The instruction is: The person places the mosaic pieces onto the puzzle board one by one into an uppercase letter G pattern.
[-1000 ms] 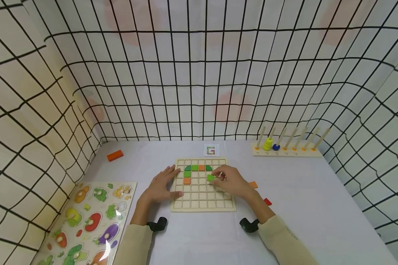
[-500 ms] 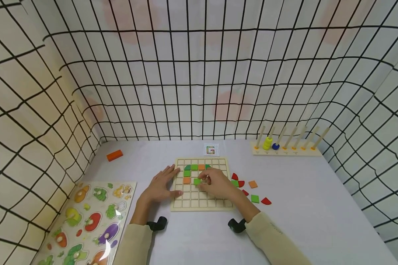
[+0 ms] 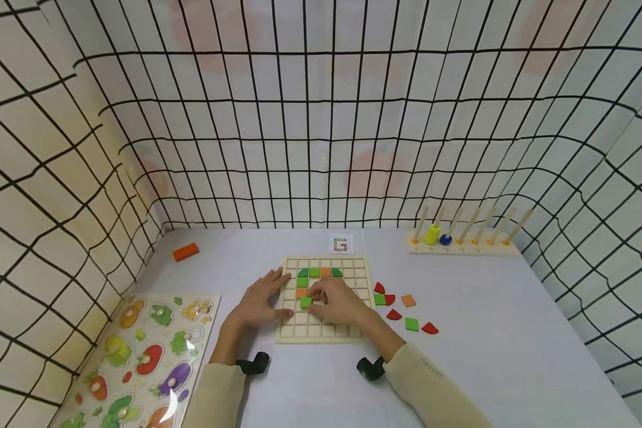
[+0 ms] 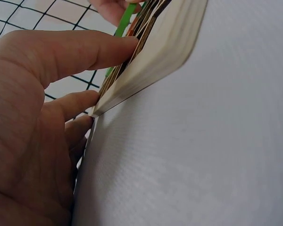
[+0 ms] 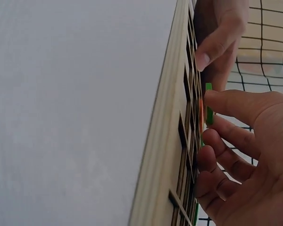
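Note:
A wooden grid board (image 3: 326, 333) lies on the table, with green and orange square tiles and dark green quarter-round tiles in its upper left cells. My right hand (image 3: 338, 302) pinches a light green square tile (image 3: 305, 302) between thumb and fingers, close over the cell below the orange tile (image 3: 301, 292). In the right wrist view, that green tile (image 5: 209, 104) stands edge-on at the thumb tip. Spread along the board's left edge, my left hand (image 3: 258, 302) rests with its thumb and fingertips on the frame; the left wrist view shows the thumb (image 4: 99, 49) reaching over the rim.
Right of the board lie loose red quarter-round pieces (image 3: 393, 315), green squares (image 3: 412, 324) and an orange square (image 3: 408, 300). A pattern card (image 3: 342, 244) is behind it. A vegetable puzzle (image 3: 155, 333), an orange block (image 3: 185, 252) and a peg rack (image 3: 462, 247) stand around. Black netting encloses the table.
My right hand has carried the green tile leftward and nearer across the board, from its right half to below the orange tile. The left hand has stayed in place.

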Demonstrator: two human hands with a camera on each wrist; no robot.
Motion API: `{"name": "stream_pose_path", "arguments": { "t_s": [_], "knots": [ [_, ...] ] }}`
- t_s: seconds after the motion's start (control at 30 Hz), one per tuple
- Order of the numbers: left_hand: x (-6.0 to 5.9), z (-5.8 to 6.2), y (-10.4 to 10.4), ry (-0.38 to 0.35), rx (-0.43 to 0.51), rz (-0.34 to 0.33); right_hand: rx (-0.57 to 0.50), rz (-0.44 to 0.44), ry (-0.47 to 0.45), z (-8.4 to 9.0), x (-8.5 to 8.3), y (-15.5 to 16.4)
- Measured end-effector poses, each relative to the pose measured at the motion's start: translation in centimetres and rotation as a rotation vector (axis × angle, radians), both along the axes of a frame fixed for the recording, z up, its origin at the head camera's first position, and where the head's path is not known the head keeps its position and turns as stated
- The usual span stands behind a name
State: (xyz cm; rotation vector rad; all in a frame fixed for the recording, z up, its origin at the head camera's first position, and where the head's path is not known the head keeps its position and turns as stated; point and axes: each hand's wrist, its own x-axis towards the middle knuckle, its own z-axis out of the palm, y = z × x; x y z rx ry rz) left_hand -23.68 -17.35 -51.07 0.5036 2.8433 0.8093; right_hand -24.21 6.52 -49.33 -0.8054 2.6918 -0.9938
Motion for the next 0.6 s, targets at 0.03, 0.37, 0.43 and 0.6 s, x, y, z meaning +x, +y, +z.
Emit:
{"name": "stream_pose_path", "arguments": {
  "t_s": [0.03,0.37,0.43,0.6],
  "knots": [
    [0.1,0.0,0.0,-0.001,0.003,-0.002,0.003,0.007,0.005,-0.2,0.1,-0.1],
    [0.1,-0.2,0.0,0.009,0.003,0.006,0.042,-0.013,0.041,-0.4,0.4,-1.0],
    [0.1,-0.2,-0.1,0.010,0.006,0.006,0.049,-0.025,0.035,-0.4,0.4,-1.2],
    [0.1,-0.2,-0.1,0.007,0.012,0.006,0.048,-0.038,0.028,-0.6,0.5,-1.3]
  ]
}}
